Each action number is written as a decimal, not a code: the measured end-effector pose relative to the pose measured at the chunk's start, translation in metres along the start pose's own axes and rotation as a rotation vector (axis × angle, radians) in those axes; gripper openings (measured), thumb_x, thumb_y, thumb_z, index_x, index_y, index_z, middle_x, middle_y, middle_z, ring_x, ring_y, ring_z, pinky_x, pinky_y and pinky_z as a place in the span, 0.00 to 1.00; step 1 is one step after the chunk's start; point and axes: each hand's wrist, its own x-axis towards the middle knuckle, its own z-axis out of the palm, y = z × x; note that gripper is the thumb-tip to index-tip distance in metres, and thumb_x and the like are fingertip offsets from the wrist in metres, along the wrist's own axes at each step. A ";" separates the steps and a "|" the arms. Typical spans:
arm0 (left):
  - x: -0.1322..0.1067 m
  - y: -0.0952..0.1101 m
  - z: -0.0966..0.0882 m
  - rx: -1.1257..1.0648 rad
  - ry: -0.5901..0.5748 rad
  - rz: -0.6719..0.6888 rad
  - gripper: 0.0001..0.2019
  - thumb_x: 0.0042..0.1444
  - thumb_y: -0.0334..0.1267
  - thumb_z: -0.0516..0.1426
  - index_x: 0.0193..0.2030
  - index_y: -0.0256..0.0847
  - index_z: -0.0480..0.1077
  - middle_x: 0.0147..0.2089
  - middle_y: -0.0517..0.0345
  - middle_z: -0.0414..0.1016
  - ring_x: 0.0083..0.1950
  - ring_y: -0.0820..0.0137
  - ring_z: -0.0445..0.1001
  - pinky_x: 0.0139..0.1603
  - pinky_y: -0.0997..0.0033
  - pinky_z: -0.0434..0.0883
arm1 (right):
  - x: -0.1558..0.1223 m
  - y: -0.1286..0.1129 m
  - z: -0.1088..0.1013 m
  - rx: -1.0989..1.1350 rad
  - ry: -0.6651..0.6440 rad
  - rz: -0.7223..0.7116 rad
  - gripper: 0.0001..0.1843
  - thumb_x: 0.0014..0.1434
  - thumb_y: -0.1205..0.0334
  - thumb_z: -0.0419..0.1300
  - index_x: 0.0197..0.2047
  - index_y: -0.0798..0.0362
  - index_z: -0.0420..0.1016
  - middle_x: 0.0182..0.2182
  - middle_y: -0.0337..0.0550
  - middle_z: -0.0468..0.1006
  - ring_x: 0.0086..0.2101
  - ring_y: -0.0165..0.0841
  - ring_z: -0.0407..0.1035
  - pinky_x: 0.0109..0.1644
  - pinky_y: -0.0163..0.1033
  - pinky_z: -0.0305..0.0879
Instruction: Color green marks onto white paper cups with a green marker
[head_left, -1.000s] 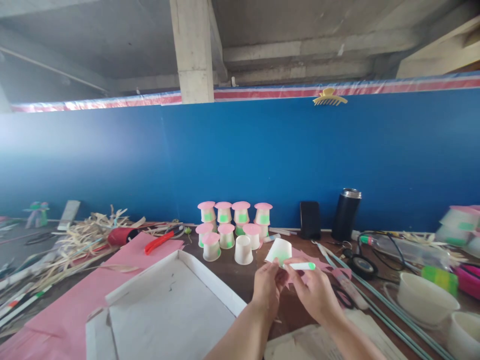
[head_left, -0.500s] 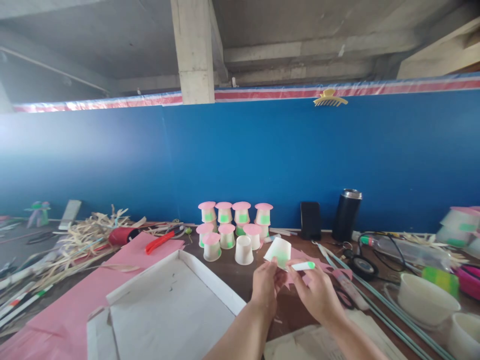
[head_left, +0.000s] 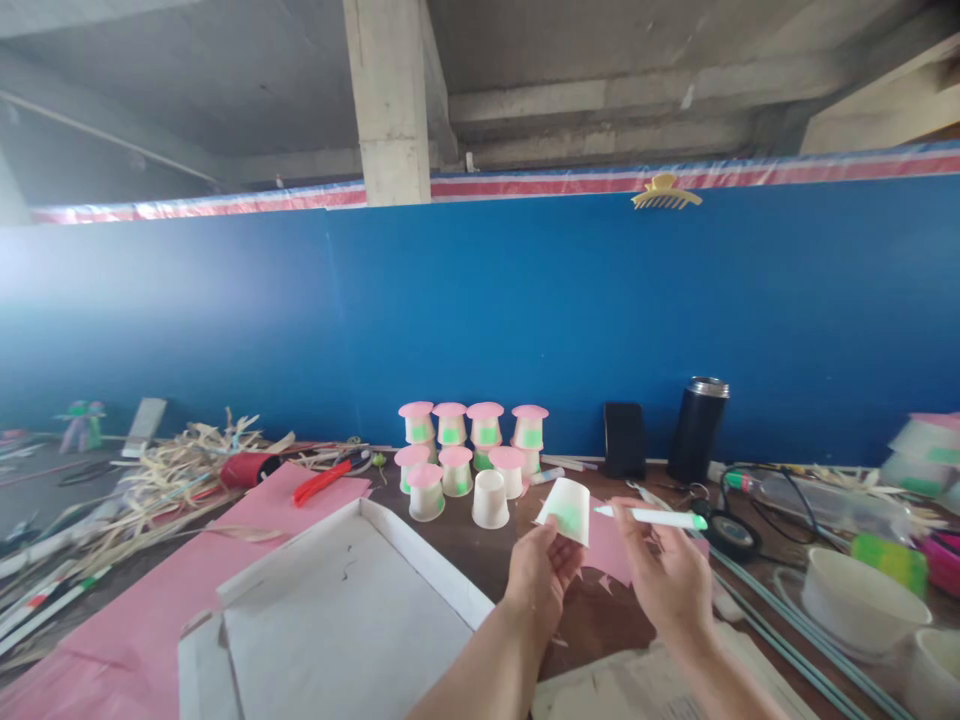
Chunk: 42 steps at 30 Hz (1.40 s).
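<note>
The left hand [head_left: 546, 570] grips a white paper cup [head_left: 571, 498] near its lower edge, with the fingers bent around it. The cup is tilted, above the desk [head_left: 596, 640], and a green patch is visible on its side. The right hand [head_left: 671, 580] holds a white marker [head_left: 660, 518] between the thumb and the fingers, with its tip pointing towards the cup.

Half a second ago, the marker was close against the lower part of the cup, and the two hands were almost together. Now the right hand is further to the right, the tip is just beside the cup with a small gap, and the patch is less covered. The left hand remains in nearly the same place. The plain cup [head_left: 490, 500] and the cups with pink tops [head_left: 456, 470] stand on the desk as before.
</note>
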 end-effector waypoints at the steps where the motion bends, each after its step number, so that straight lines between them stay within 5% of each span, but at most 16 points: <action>1: 0.000 0.000 0.000 -0.004 -0.001 -0.005 0.11 0.50 0.36 0.59 0.38 0.29 0.69 0.29 0.51 0.73 0.29 0.72 0.73 0.35 0.72 0.73 | 0.000 0.000 0.000 -0.003 0.004 0.001 0.19 0.58 0.47 0.53 0.38 0.53 0.75 0.33 0.45 0.80 0.32 0.35 0.73 0.37 0.35 0.65; 14: 0.002 0.000 -0.004 -0.017 -0.013 -0.032 0.12 0.51 0.37 0.59 0.40 0.30 0.69 0.31 0.51 0.73 0.30 0.73 0.73 0.33 0.74 0.73 | -0.005 -0.003 0.001 0.001 0.012 -0.031 0.18 0.58 0.48 0.54 0.38 0.53 0.75 0.33 0.45 0.79 0.27 0.32 0.71 0.31 0.34 0.63; 42: -0.005 0.000 0.001 -0.126 -0.232 0.054 0.08 0.51 0.33 0.60 0.38 0.33 0.71 0.35 0.51 0.75 0.36 0.72 0.74 0.46 0.70 0.72 | -0.005 -0.008 0.003 0.041 0.040 -0.258 0.11 0.60 0.56 0.54 0.40 0.52 0.73 0.37 0.44 0.78 0.38 0.34 0.72 0.43 0.37 0.66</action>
